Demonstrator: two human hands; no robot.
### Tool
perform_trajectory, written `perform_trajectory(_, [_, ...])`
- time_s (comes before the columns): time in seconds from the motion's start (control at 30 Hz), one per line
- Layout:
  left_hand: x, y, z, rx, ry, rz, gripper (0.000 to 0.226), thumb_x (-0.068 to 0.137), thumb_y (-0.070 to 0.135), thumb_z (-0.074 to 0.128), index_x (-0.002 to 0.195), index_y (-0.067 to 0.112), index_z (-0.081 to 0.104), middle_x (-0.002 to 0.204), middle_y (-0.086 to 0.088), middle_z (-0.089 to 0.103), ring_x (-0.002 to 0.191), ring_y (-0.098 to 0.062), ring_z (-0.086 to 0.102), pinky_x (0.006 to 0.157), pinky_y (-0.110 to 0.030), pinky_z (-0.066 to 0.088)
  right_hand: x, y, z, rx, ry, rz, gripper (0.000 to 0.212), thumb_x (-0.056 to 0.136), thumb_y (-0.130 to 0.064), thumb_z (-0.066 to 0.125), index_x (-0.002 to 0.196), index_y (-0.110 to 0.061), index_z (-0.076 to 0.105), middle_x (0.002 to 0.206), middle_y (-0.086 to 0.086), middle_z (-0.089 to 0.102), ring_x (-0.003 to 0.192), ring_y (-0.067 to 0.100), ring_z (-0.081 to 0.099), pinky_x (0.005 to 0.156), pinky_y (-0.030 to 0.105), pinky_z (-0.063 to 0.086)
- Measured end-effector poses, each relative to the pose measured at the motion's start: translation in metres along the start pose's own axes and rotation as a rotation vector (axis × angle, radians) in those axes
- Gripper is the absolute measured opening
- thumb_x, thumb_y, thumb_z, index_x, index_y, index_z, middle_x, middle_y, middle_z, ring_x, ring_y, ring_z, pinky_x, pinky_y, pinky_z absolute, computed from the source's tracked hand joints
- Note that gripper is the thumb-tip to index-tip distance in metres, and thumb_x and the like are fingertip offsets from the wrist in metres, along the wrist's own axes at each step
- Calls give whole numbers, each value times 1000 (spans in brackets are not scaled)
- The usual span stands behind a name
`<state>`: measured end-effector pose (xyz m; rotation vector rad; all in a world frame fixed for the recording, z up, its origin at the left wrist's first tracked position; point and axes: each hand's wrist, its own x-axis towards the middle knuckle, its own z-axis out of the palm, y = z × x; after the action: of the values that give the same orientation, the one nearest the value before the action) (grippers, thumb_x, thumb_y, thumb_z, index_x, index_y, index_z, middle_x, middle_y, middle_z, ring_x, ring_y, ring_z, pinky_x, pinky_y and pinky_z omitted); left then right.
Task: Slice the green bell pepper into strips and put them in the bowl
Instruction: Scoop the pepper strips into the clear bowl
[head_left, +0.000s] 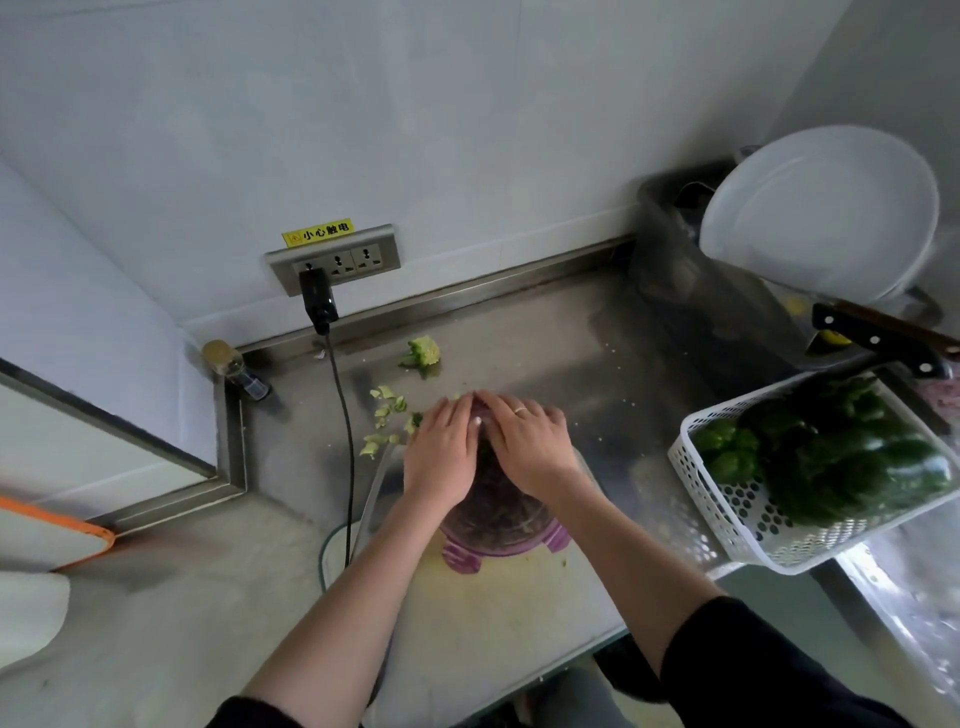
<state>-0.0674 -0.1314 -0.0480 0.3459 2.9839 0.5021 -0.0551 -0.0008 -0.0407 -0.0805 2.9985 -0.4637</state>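
While both hands cover it, I can't read the pepper strips' orientation or long axis. Head view: left hand (441, 452) and right hand (524, 441) lie side by side, palms down, fingers flat and nearly together, over the clear purple-rimmed bowl (498, 530) on the steel counter (519, 338). Grip: can't tell. Whole dark green peppers (831, 457) sit in the white perforated basket (737, 514), right.
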Motion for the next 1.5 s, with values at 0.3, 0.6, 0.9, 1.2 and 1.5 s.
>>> perform_trajectory(0.3, [4,0,0,-10,17,15,35,102,32,26,123,15,48,118,-5,59,100,-24,59,74,-35,49,6,-5,6,-29,60,38,34,99,-36,24,122,-24,47,129,0,51,118,23,43,93,41,31])
perform_trajectory(0.6, [-12,6,-5,-132,41,-89,36,101,33,30,126,13,47,123,-7,57,103,-27,60,72,-31,42,-17,8,-9,417,316,208,43,96,-35,36,137,-21,39,140,0,44,129,19,38,108,37,24])
perform_trajectory(0.9, [-37,-16,-3,-235,71,-28,32,98,26,42,120,7,56,116,-10,60,104,-26,59,79,-24,43,-83,-14,19,809,342,879,34,101,-33,30,125,-21,50,128,4,54,118,29,49,94,40,37])
perform_trajectory(1.2, [-44,-1,3,-406,93,-168,40,102,24,32,137,10,45,129,-11,56,117,-23,54,85,-23,42,-87,-28,25,692,321,1024,42,102,-37,26,124,-13,52,123,12,59,112,34,54,96,41,38])
perform_trajectory(1.5, [-64,29,9,-586,231,-470,35,102,15,31,131,1,45,128,-16,53,105,-24,58,74,-21,41,-62,18,1,686,95,601,42,102,-38,30,133,-16,47,134,5,53,125,25,47,94,32,37])
